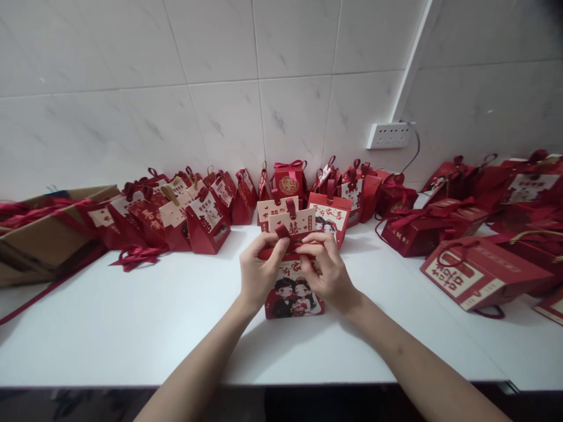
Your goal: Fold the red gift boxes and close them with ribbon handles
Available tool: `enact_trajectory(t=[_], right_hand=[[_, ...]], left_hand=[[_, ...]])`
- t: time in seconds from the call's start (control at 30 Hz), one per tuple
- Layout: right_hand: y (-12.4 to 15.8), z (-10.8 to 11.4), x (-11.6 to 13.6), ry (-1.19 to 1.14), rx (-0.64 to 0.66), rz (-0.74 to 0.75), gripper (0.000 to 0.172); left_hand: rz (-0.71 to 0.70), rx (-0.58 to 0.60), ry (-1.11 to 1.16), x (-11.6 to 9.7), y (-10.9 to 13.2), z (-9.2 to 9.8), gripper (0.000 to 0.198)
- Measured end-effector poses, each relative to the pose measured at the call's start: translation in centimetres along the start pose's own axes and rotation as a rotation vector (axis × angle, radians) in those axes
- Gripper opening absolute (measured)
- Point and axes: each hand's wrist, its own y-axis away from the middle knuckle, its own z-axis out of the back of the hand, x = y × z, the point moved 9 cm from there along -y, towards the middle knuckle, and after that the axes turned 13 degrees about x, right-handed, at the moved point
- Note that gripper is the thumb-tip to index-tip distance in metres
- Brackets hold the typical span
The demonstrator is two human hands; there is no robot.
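Note:
A red wedding gift box [294, 302] with a cartoon bride and groom on its front stands upright on the white table before me. At its top, my left hand [260, 266] pinches a dark red ribbon [282, 231] between thumb and forefinger. My right hand [328, 266] is closed at the other side of the box top, its fingers curled; what they grip is hidden. Just behind my hands stand a box with a cream tag [292, 224] and a second couple-print box [329, 211], both with ribbon loops.
Finished-looking red boxes [209, 225] with tags line the left back. A cardboard carton [48, 246] holds ribbons at far left, near a loose bow [139, 257]. More boxes [484, 272] crowd the right side. A power strip [389, 136] hangs on the tiled wall.

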Motion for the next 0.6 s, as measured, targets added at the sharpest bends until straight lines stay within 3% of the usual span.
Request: enact_trajectory(t=[0.43,0.6], right_hand=[[-0.04,-0.1,-0.15,-0.018,0.012,-0.008,0.019],[0.01,0.05,-0.31,-0.06,-0.018,-0.02,0.017]], left_hand=[[0.009,0.002,0.002,0.24,-0.18,0.01,0.013],[-0.064,0.071,0.024,-0.25,-0.22,-0.5,0.012]])
